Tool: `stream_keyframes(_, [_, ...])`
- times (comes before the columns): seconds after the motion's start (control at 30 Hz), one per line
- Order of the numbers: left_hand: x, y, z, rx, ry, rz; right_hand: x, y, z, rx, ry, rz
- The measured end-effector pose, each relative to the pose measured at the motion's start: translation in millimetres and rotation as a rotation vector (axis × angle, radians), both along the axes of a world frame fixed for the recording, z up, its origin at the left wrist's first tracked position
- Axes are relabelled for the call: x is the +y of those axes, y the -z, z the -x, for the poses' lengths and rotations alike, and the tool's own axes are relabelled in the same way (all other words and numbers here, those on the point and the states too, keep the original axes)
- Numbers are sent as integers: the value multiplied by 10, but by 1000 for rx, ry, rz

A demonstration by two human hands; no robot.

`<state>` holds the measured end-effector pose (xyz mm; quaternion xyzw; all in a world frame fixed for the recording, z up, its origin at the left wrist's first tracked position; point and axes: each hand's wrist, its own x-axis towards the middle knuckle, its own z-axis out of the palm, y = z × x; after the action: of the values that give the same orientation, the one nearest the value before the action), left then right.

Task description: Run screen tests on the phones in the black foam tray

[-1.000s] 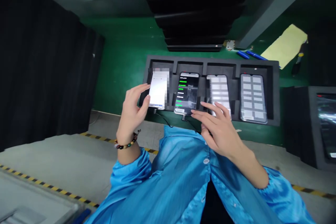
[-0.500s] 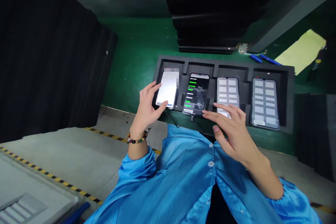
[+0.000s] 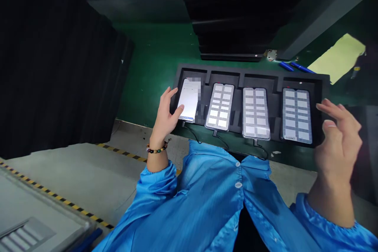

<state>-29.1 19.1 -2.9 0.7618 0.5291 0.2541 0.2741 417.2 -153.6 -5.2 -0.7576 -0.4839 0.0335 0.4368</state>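
left fingers: I see my left hand [image 3: 167,115] curled around the left edge of the leftmost phone [image 3: 189,99], thumb tip on its lit screen near the bottom; it steadies the phone and does not lift it.
right fingers: my right hand [image 3: 336,141] hangs loose and spread at 3 o'clock of the foam tray [image 3: 320,86], holding nothing and touching nothing.
phones: four sit in the tray's slots, the held one at the 9 o'clock end; the second phone [image 3: 221,106], third phone [image 3: 255,112] and fourth phone [image 3: 296,114] show grey grids.
risk: I judge a thumb slip could press the wrong spot, or a tug could strain the charging cable [image 3: 189,134] at 6 o'clock.
edges: the tray's front lip sits close to the green bench edge [image 3: 141,122].
room: open bench at 10 o'clock; a dark curtain [image 3: 59,78] closes off 9 o'clock.
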Motion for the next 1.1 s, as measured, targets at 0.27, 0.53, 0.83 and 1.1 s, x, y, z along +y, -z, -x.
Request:
stream_keyframes(0.27, [198, 91, -103, 65, 7, -13, -41, 239, -266, 63, -28, 73])
stream_keyframes(0.53, [188, 69, -302, 131, -133, -40, -90, -23, -75, 91, 28, -4])
stream_keyframes(0.83, [786, 100, -293, 16, 28, -43, 64, -664, 1926, 157, -874, 172])
stream_keyframes(1.1, [1114, 254, -344, -9, 56, -17, 499, -382, 2749, -256, -750, 638])
